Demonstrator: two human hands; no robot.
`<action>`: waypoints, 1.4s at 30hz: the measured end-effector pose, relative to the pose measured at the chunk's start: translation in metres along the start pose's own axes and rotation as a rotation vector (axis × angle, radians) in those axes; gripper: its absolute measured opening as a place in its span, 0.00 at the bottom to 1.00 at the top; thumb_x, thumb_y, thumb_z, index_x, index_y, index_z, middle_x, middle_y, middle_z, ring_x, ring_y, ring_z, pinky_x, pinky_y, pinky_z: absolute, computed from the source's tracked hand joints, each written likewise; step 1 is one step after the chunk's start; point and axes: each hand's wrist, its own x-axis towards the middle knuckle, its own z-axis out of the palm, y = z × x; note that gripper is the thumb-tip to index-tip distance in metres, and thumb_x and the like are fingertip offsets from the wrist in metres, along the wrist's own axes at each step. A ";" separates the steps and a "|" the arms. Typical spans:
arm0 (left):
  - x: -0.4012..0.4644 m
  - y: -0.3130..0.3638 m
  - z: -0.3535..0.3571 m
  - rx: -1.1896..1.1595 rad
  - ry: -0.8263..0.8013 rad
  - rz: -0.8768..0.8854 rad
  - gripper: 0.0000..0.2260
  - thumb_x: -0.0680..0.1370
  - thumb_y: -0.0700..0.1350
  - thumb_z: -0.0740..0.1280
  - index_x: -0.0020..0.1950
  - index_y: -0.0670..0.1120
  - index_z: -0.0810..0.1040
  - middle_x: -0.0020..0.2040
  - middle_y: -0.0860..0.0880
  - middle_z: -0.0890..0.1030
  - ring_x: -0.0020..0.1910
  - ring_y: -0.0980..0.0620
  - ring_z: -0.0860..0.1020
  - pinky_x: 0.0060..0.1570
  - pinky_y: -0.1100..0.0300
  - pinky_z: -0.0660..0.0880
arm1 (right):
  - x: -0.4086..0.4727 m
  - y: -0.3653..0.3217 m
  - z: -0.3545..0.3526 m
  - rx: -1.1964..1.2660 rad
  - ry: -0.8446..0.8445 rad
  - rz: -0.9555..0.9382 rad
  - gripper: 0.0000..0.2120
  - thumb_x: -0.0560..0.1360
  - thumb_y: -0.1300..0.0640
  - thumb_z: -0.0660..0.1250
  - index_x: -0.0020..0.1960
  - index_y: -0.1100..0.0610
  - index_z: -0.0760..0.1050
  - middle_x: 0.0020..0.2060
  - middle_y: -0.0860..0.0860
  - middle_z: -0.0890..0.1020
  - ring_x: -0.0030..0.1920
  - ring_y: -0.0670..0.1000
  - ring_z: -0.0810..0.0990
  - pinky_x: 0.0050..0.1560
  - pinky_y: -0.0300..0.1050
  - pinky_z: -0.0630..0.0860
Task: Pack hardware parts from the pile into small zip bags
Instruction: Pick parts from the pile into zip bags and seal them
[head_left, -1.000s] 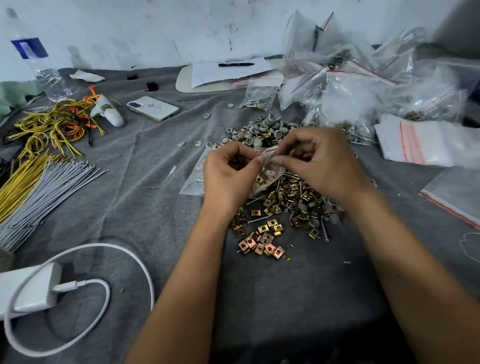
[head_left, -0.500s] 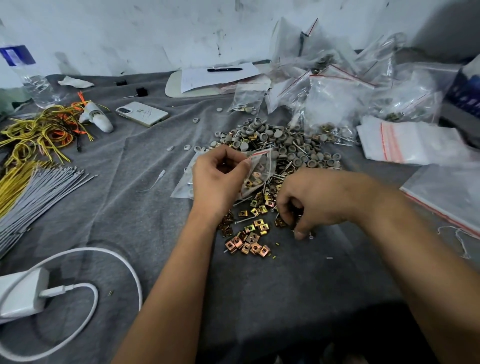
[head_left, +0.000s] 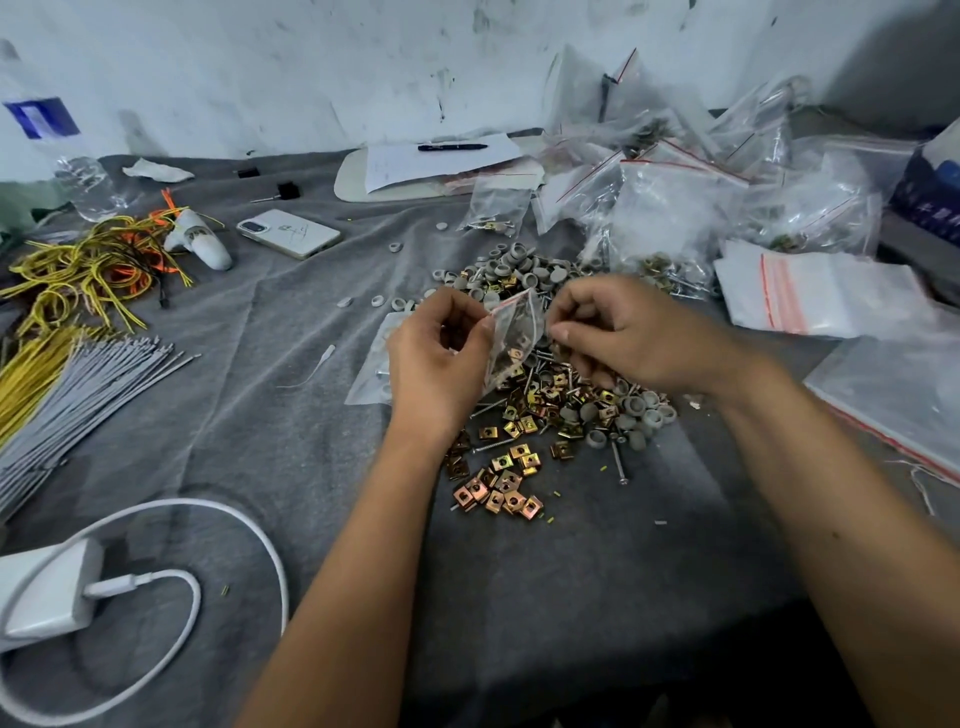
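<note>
- The left hand (head_left: 436, 364) pinches the small zip bag (head_left: 511, 340) by its red-striped mouth edge, holding it up just above the pile (head_left: 550, 410); a few brass clips already sit in its bottom.
- The right hand (head_left: 623, 338) has its fingertips pinched together at the bag's open side — whether they hold a part I cannot tell.
- Risk: the mouth looks only narrowly open, so a part could catch on the lip and drop back into the pile.
- Risk: held by one edge, the bag may tilt and spill its clips.
- Beyond, filled bags (head_left: 675, 208) lie near the far edge of the grey cloth (head_left: 260, 415) — well apart from the grip.
</note>
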 end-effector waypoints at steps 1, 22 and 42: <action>0.000 0.000 0.001 0.016 0.007 0.021 0.05 0.79 0.36 0.71 0.48 0.46 0.80 0.37 0.51 0.81 0.34 0.51 0.78 0.32 0.54 0.74 | 0.004 0.001 0.003 0.051 0.053 -0.021 0.05 0.83 0.63 0.64 0.51 0.56 0.78 0.32 0.53 0.82 0.29 0.50 0.79 0.30 0.39 0.76; -0.002 0.002 0.001 0.188 -0.027 0.155 0.08 0.75 0.33 0.70 0.48 0.43 0.86 0.42 0.50 0.84 0.41 0.53 0.82 0.45 0.49 0.81 | 0.016 0.023 0.037 0.185 0.390 -0.212 0.05 0.73 0.62 0.78 0.46 0.57 0.83 0.33 0.52 0.85 0.27 0.52 0.83 0.25 0.40 0.76; -0.001 0.004 0.000 0.054 0.110 0.068 0.09 0.75 0.40 0.66 0.50 0.48 0.85 0.37 0.55 0.81 0.35 0.51 0.80 0.37 0.55 0.77 | 0.016 0.022 0.037 0.226 0.408 -0.263 0.08 0.72 0.56 0.80 0.44 0.56 0.82 0.34 0.51 0.85 0.27 0.50 0.82 0.26 0.37 0.74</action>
